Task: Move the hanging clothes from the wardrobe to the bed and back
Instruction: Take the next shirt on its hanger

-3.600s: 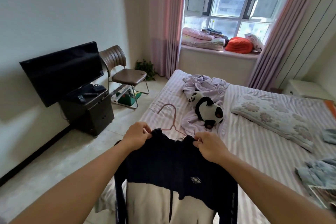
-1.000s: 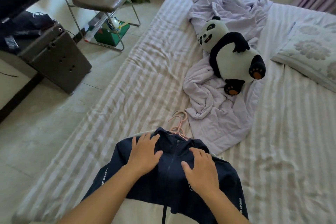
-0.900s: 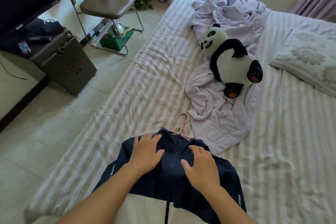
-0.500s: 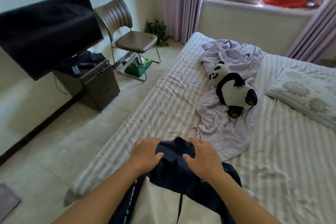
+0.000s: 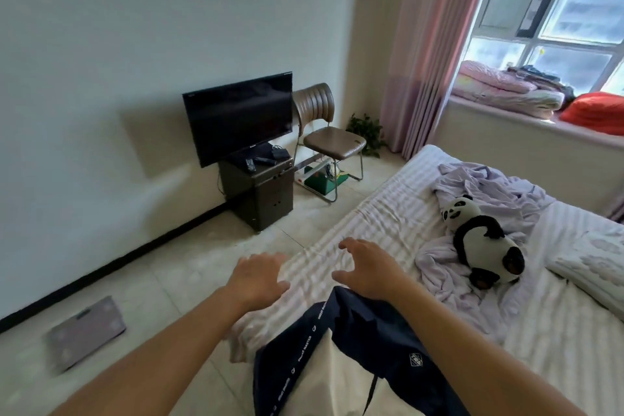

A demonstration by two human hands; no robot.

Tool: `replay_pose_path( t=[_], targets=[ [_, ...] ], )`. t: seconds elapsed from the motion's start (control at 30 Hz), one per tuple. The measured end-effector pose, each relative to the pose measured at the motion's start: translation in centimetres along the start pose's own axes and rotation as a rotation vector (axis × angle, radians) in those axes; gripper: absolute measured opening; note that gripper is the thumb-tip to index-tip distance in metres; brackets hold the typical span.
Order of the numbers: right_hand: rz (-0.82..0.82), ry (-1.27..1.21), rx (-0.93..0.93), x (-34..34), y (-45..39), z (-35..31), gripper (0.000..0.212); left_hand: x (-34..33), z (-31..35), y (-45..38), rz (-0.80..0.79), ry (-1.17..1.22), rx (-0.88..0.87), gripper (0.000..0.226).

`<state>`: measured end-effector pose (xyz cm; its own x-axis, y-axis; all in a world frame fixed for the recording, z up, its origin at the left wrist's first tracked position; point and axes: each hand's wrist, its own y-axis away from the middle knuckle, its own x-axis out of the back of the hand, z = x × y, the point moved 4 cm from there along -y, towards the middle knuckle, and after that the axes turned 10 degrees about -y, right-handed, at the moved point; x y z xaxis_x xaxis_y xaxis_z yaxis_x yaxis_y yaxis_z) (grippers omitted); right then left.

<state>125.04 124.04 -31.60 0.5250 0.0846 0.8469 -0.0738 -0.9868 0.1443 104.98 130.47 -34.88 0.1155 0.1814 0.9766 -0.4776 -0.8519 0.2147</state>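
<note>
Navy-and-cream zip jacket (image 5: 358, 348), soft fabric with white lettering down its sleeve, lies on the near corner of the pale striped bed (image 5: 398, 213), its lower part hanging past the bed edge toward the tiled floor (image 5: 189, 280). We hold both hands just above it, gripping nothing: the left hand (image 5: 258, 275) hovers over the bed edge, fingers loosely parted and slightly bent, and the right hand (image 5: 366, 268) hovers over the striped sheet, fingers (image 5: 347, 245) spread and curved. The jacket's collar end sits directly beneath our right wrist, below and behind the fingertips of both hands (its hanger is hidden, so we cannot tell how it lies).

Risk, as we judge it: with so much of the garment off the mattress, its own weight could pull it onto the floor once no hand steadies it. A second risk comes on the return trip, since a grab at the cloth alone may slip the jacket off its unseen hanger.

Beyond our right fingertips lie a crumpled lilac sheet (image 5: 489, 199) and a black-and-white plush panda (image 5: 483, 240), near but apart from the jacket.
</note>
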Motion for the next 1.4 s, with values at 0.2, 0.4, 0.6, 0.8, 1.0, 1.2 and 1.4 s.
replay_pose_path(
  t=[0.2,0.4,0.6,0.8,1.0,1.2,1.4],
  targets=[
    [-0.062,0.060,0.213,-0.2,1.9,-7.6,0.064,3.5,-4.3,8.8,0.038,0.075,0.188,0.063],
    [-0.128,0.092,0.421,-1.8,5.8,-12.7,0.067,4.0,-6.0,18.8,0.058,0.123,0.381,0.071],
    [-0.242,0.114,0.619,-4.3,10.9,-18.0,0.069,3.0,-6.8,29.8,0.035,0.189,0.596,0.058],
    [-0.310,0.152,0.788,-8.0,17.3,-25.5,0.069,2.9,-7.8,42.1,0.052,0.236,0.799,0.064],
    [-0.379,0.188,0.973,-11.6,25.5,-34.0,0.067,2.2,-9.2,54.9,0.089,0.247,0.984,0.071],
    [-0.425,0.165,1.092,-16.0,35.7,-41.4,0.067,0.0,-10.3,69.6,0.088,0.273,1.148,0.075],
    [-0.474,0.155,1.219,-20.7,46.9,-48.1,0.067,-2.2,-10.0,83.9,0.104,0.313,1.276,0.074]
  ],
)
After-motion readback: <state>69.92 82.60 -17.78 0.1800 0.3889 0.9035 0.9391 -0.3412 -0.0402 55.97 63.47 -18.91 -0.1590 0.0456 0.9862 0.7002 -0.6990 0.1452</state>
